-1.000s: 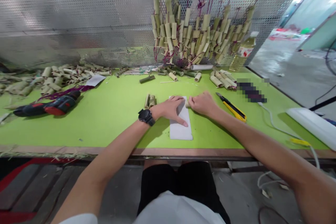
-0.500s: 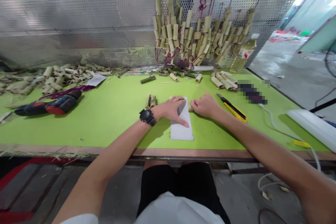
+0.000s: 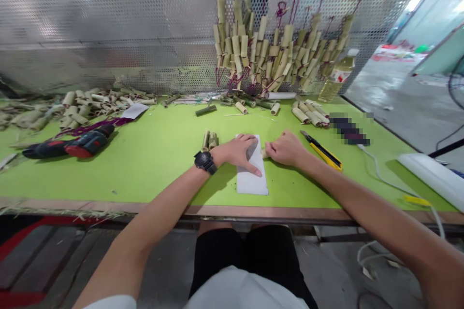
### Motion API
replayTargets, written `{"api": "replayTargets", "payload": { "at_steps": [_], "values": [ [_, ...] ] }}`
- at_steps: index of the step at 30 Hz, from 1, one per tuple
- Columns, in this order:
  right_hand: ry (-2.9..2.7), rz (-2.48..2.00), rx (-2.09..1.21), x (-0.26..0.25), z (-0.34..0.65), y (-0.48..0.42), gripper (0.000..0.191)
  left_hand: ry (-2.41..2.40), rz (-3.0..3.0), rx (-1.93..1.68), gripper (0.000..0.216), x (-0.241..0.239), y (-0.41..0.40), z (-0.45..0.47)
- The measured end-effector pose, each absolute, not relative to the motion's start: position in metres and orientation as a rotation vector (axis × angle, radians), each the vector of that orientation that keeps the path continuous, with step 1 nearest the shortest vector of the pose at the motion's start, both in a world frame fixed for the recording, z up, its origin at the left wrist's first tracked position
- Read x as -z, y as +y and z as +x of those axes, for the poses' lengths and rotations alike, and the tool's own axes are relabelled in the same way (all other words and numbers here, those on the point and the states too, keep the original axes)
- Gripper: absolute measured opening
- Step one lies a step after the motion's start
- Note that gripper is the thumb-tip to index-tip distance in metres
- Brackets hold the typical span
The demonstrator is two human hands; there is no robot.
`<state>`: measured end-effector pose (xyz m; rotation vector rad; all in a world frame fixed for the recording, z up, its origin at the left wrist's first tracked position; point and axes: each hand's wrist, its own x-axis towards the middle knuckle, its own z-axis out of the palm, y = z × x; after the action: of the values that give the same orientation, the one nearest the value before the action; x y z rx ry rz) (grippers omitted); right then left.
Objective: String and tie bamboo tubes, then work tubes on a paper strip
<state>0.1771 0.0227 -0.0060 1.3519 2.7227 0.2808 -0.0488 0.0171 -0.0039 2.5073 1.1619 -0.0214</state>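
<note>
My left hand (image 3: 237, 152) lies flat with fingers stretched out on a pale rectangular sheet (image 3: 252, 181) in the middle of the green table (image 3: 155, 159). My right hand (image 3: 286, 148) is curled closed around a short bamboo piece (image 3: 264, 153) whose end touches the sheet's right edge. A black watch (image 3: 205, 161) sits on my left wrist. Two or three short bamboo pieces (image 3: 209, 140) lie just left of my left hand.
A yellow utility knife (image 3: 322, 150) lies right of my right hand. A cordless drill (image 3: 78, 142) rests at the left. Loose bamboo pieces (image 3: 90, 104) pile at the back left; strung bamboo bundles (image 3: 271, 53) hang on the perforated panel. An oil bottle (image 3: 335, 79) and a white cable (image 3: 384, 174) are at right.
Both hands have stayed in the same pose on the sheet and bamboo piece; only the camera view has shifted slightly.
</note>
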Motion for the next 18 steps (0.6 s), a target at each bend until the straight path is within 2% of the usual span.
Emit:
{"api": "replayTargets", "payload": {
  "at_steps": [6, 10, 13, 18],
  "values": [
    [2.581, 1.71, -0.345, 0.006, 0.171, 0.035, 0.07, 1.18, 2.495, 0.024, 0.138, 0.001, 0.015, -0.048],
    [2.584, 1.871, -0.228, 0.008, 0.175, 0.036, 0.07, 1.172, 2.492, 0.035, 0.141, -0.001, 0.014, -0.049],
    [2.596, 2.022, 0.076, 0.006, 0.182, 0.031, 0.068, 1.163, 2.476, 0.041, 0.143, 0.001, 0.015, -0.05],
    [2.677, 2.037, 0.813, -0.001, 0.183, 0.022, 0.069, 1.154, 2.464, 0.02, 0.141, 0.003, 0.017, -0.051]
  ]
}}
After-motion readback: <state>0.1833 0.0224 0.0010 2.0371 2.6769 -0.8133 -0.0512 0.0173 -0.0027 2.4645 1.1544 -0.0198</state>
